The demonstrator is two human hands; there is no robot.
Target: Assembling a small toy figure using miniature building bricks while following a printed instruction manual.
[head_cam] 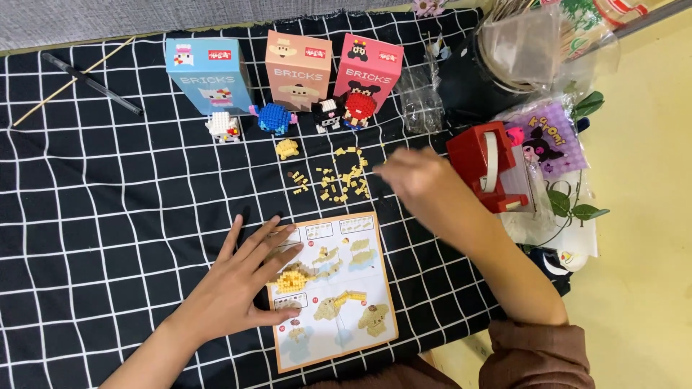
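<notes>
Here, at the upper left of the frame, we see a thin wooden stick (72,81) crossed by a dark pen (90,83) on the black checked cloth (86,216). Moving right along the top, three upright boxes stand in a row, blue (209,74), peach (298,69) and pink (367,67), with small finished brick figures before them: a white one (223,126), a blue one (274,117) and a red-and-black one (346,112).

At lower centre our left hand (241,277) lies flat on the left edge of the instruction sheet (339,288), fingers spread apart and gripping nothing; its fingertips are just beside the half-built yellow figure (294,278), which sits on the sheet. We judge this figure very light but fragile: pressed-together studs that could split under a sideways squeeze, so it is best taken low, by its broad base, between thumb and forefinger.

Above the sheet, at mid-frame, lies a small yellow sub-assembly (287,148) and a scatter of loose yellow bricks (342,180). These look tiny, hard and smooth, easily flicked away, and call for a fingertip pinch one at a time.

Our right hand (418,184) is blurred over the right edge of that scatter; we cannot tell whether its fingers are pinched or apart.

Further right sit a red tape dispenser (483,166), a dark jar (476,79) and a purple packet (544,140).
</notes>
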